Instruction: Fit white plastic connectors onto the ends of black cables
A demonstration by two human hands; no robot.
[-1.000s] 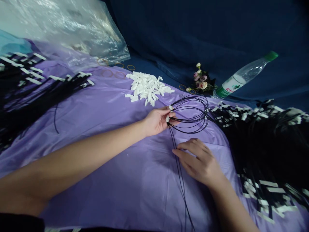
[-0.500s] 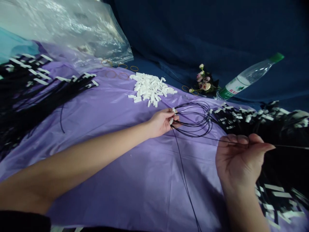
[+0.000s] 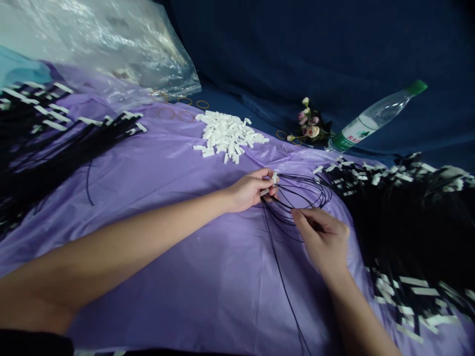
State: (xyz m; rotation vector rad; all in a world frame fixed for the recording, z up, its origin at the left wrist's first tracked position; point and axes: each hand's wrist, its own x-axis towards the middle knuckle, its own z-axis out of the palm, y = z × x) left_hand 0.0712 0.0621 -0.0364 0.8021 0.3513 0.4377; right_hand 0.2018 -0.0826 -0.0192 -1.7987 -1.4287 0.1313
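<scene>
Near the middle, my left hand (image 3: 252,189) is closed on a looped bundle of thin black cord (image 3: 308,179) and two small white pieces (image 3: 275,178) at its near end. The loops stretch out to the right of its fingertips. At the lower right side of the loops is my right hand (image 3: 322,235), thumb and fingers pinched together on the black cord. A loose length of cord (image 3: 276,262) hangs down from the left hand toward the front edge.
Beyond the hands lies a pile of small white pieces (image 3: 228,133) on the purple sheet (image 3: 208,277). Black cord bundles with white ends lie left (image 3: 70,153) and right (image 3: 411,222). A bottle (image 3: 374,118), artificial flowers (image 3: 309,123), rubber bands (image 3: 203,104) and clear plastic (image 3: 122,49) are behind.
My right hand has moved left from the right side to the loops, and its fingers have drawn into a pinch. The loops have spread slightly lower, and the left hand has turned a little.
</scene>
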